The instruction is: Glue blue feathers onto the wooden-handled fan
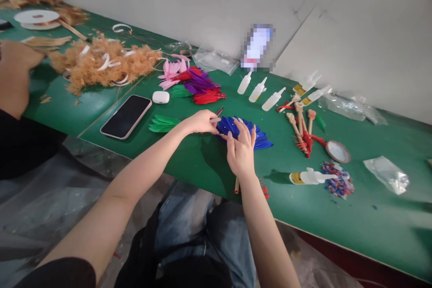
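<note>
A fan of blue feathers (pixel 261 137) with small pale dots lies on the green table under my hands. My left hand (pixel 201 122) is at the left end of the fan, its fingers closed in a pinch. A thin, dark, pointed tool (pixel 219 111) sticks out beyond these fingers; the rest of it is hidden. My right hand (pixel 241 150) rests over the near side of the feathers, fingers stretched out and apart. Green feathers (pixel 164 123) lie beside my left wrist. Below my right hand, a wooden stick (pixel 236 186) with a red end is partly covered by the forearm.
A phone (pixel 126 117) and a white earbud case (pixel 160 97) lie left. Glue bottles (pixel 258 90) stand behind; another bottle (pixel 308 177) lies by colourful bits (pixel 337 180). Red-tied wooden sticks (pixel 303 128) are right. Brown fibre (pixel 104 60) and another person's arm (pixel 16 76) are left.
</note>
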